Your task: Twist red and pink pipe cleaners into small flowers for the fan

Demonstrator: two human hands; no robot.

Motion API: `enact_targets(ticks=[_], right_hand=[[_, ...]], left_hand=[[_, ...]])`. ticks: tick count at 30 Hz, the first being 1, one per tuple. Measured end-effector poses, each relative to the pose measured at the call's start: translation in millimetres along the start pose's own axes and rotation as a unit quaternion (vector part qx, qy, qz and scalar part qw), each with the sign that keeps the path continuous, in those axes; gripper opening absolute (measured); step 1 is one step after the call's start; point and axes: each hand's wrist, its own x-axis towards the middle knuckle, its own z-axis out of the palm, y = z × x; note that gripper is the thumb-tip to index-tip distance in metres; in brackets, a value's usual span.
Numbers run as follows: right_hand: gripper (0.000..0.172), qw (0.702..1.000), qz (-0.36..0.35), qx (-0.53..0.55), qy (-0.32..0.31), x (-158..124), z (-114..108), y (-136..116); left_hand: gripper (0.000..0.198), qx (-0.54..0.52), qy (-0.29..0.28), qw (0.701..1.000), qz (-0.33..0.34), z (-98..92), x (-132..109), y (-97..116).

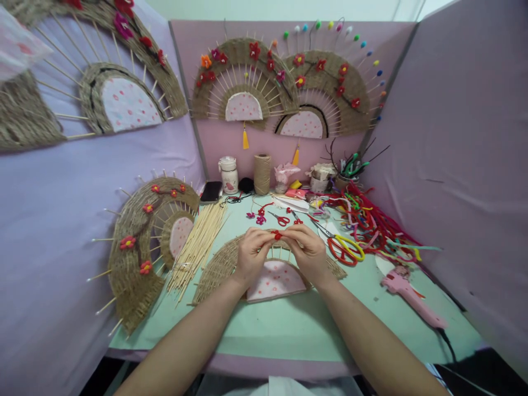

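Observation:
Both hands meet over a woven twine fan point(223, 261) that lies on the table. Between their fingertips is a small red fuzzy flower point(277, 235), which looks bent from pipe cleaner. My left hand point(253, 250) pinches its left side. From the right, my right hand point(307, 250) pinches the other side. Below them shows the fan's half-round white panel with red spots point(276, 280). Just beyond the hands lie small red-handled scissors point(282, 220) and purple fuzzy flowers point(259, 219). Parts of the held flower are covered by the fingers.
Thin sticks point(198, 242) lie left, beside a decorated fan point(136, 247) leaning on the wall. Large scissors point(348, 247), a pipe cleaner pile point(371, 220) and a corded pink glue gun point(414, 300) lie right. A twine spool point(262, 173), white jar point(228, 176) and phone point(211, 191) line the back.

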Motion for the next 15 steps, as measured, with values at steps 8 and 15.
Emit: enact_targets(ticks=[8, 15], right_hand=[[0.026, 0.982, 0.165, 0.094, 0.004, 3, 5, 10], [0.018, 0.956, 0.237, 0.137, -0.103, 5, 14, 9]], left_hand=[[0.013, -0.025, 0.030, 0.996, -0.077, 2.7, 3, 1], [0.020, -0.141, 0.081, 0.968, -0.190, 4.9, 6, -4]])
